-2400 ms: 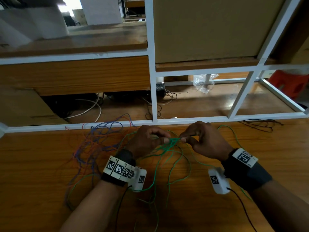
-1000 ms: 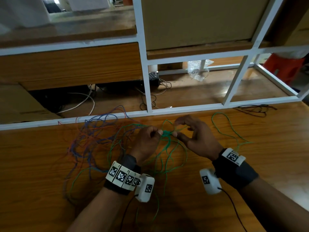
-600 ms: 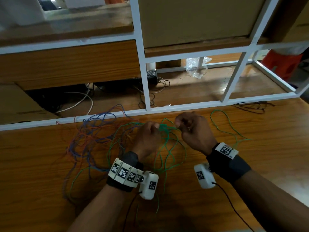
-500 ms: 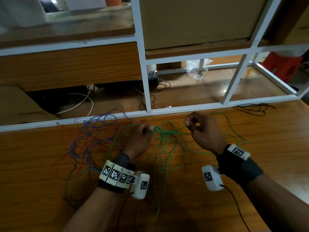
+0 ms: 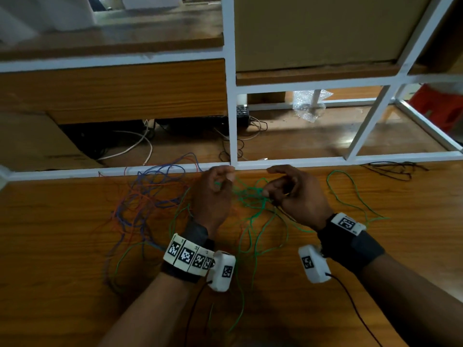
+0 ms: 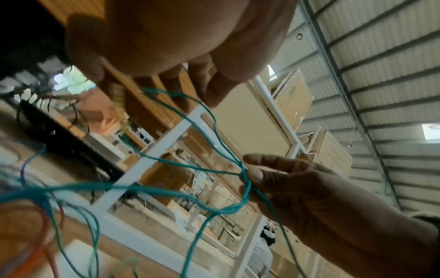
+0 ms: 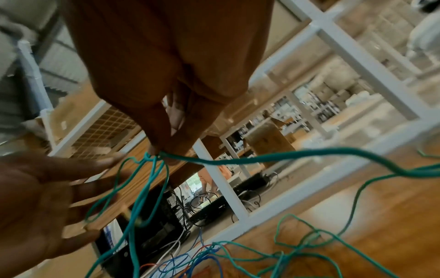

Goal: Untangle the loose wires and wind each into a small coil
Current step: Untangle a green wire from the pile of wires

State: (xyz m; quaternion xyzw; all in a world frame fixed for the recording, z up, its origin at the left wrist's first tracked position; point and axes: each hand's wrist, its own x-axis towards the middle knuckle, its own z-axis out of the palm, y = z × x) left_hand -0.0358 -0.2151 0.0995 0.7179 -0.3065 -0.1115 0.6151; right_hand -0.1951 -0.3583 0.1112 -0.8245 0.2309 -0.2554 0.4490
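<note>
You wear a dark wristband (image 5: 191,236) on each bare forearm, with white tags (image 5: 186,255) carrying black square codes. A white camera box (image 5: 221,270) with a thin black cable (image 5: 194,306) hangs under each wrist.

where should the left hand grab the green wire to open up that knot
Pinch a loose loop just beside the knot of the green wire, coming from the left, opposite the right hand that pinches it; the loops fan out leftward toward the left hand.
</note>
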